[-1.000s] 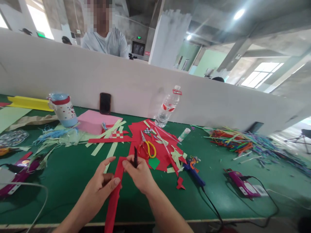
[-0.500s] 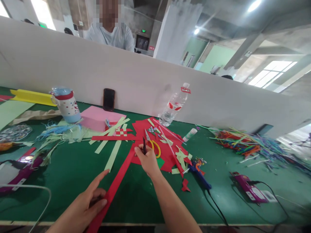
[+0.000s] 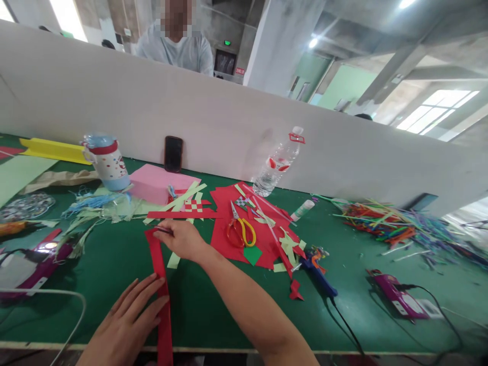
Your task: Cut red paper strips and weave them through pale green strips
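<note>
A long red paper strip [image 3: 155,254] runs from the table's front edge up toward the middle left. My left hand [image 3: 127,317] lies over its lower part, fingers stretched out and resting on the paper. At the strip's far end, my right hand [image 3: 183,239] is closed around a slim dark pen [image 3: 163,231], whose tip is near the paper. Just beyond lies another red strip [image 3: 179,214], beside pale green strips [image 3: 175,260] and a small red-and-white checked weave [image 3: 193,205]. Yellow-handled scissors [image 3: 247,233] rest on red paper sheets [image 3: 224,244] to the right.
A water bottle [image 3: 276,165], glue stick [image 3: 303,210] and blue glue gun [image 3: 320,279] are on the right, with coloured stems [image 3: 381,223] farther out. A cup [image 3: 109,162], phone [image 3: 174,153] and pink paper [image 3: 160,183] stand near the partition [image 3: 213,117]. A person sits behind it.
The red strip has swung leftward to lie more upright in view. My right hand, with the pen, has moved left off the red sheets, uncovering the scissors. My left hand has flattened onto the strip.
</note>
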Available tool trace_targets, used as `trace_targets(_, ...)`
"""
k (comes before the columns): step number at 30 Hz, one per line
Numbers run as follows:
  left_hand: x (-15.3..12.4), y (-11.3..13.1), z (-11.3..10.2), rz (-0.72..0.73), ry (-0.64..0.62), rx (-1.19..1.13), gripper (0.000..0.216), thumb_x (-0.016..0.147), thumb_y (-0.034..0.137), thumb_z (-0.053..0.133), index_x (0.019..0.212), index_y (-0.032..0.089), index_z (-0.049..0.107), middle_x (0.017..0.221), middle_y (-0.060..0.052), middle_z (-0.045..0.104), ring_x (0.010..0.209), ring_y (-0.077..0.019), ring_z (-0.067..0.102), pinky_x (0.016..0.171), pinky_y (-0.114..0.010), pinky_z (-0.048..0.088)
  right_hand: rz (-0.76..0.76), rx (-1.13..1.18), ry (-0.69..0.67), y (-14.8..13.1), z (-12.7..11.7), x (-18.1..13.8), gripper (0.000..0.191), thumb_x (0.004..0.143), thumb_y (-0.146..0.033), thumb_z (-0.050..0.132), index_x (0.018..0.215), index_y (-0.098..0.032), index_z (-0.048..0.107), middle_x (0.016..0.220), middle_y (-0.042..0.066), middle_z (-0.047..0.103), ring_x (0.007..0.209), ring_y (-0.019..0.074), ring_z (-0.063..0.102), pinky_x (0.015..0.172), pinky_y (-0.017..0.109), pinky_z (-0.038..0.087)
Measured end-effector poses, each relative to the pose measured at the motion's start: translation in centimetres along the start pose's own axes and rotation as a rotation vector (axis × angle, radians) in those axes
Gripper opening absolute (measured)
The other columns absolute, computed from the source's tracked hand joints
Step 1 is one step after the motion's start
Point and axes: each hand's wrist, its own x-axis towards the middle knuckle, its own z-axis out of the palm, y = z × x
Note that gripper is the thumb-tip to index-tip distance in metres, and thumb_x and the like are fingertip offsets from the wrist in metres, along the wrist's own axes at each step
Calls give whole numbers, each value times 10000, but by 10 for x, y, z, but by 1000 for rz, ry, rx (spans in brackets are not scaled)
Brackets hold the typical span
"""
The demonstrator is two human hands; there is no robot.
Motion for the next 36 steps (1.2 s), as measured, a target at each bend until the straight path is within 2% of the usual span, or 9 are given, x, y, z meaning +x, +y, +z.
trace_targets(3, -8, -6, 5, 13, -7, 74, 382, 940, 443, 536, 1274, 276, 616, 1376, -13, 638, 1302, -230, 545, 1235, -415, 121, -32, -96, -57, -5, 8, 1, 349, 917, -372, 657, 1235, -234, 631, 1140, 45, 703, 1026, 223, 643, 842, 294, 475)
trace_targets(5, -12, -7, 7, -15, -47, 67, 419, 934, 468, 545, 1309, 287, 590, 1359, 7, 654, 1285, -211, 568, 1236, -387, 121, -36, -216, -57, -3, 6, -13, 429, 951, -386, 613, 1345, -225, 558, 1265, 81, 653, 1141, 239, 605, 931, 332, 475)
trace_targets(7, -13, -6, 7, -44, -75, 42, 436, 925, 469, 564, 1326, 299, 575, 1368, 17, 648, 1282, -199, 575, 1228, -359, 143, -13, -264, -30, 3, 0, -35, 353, 1000, -284, 524, 1342, -207, 565, 1228, 96, 657, 1144, 230, 599, 980, 356, 462)
trace_targets(10, -11, -4, 5, -76, -57, 12, 452, 915, 462, 579, 1330, 283, 574, 1358, 6, 655, 1260, -202, 593, 1226, -350, 146, 39, -310, 13, 13, -12, -78, 354, 991, -143, 451, 1318, -167, 584, 1139, 118, 646, 1044, 221, 624, 930, 361, 498)
trace_targets(14, -2, 0, 5, -176, 20, -18, 394, 929, 412, 554, 1285, 253, 606, 1281, -40, 692, 1241, -219, 604, 1211, -371, 204, 12, -420, 45, 21, -16, -131, 386, 954, -103, 464, 1305, -195, 597, 1079, 93, 670, 984, 221, 635, 885, 339, 525)
trace_targets(18, 2, 1, 6, -205, 4, -62, 379, 931, 424, 554, 1257, 242, 615, 1231, -51, 697, 1230, -220, 606, 1212, -371, 209, 65, -578, 72, 20, -6, -163, 359, 904, -92, 549, 1222, -236, 637, 1004, 64, 717, 877, 241, 660, 781, 335, 521)
trace_targets(21, 2, 0, 6, -218, 10, -80, 402, 934, 445, 551, 1270, 229, 598, 1220, -61, 696, 1171, -221, 642, 1180, -380, 285, 45, -592, 86, 19, 2, -173, 294, 908, -99, 558, 1137, -251, 664, 960, 45, 722, 837, 229, 658, 732, 309, 510)
trace_targets(24, 2, -2, 6, -231, 11, -94, 418, 936, 469, 542, 1275, 230, 587, 1212, -64, 698, 1139, -227, 656, 1139, -395, 353, 1, -555, 83, 20, 7, -176, 320, 896, -77, 535, 1143, -237, 661, 947, 46, 711, 827, 215, 650, 723, 291, 517)
trace_targets(36, -1, 1, 6, -252, -31, -91, 498, 918, 503, 557, 1315, 202, 552, 1279, -99, 651, 1185, -258, 626, 1126, -441, 375, -2, -540, 53, 21, 11, -175, 377, 855, -68, 534, 1162, -250, 658, 959, 47, 684, 808, 208, 650, 705, 289, 530)
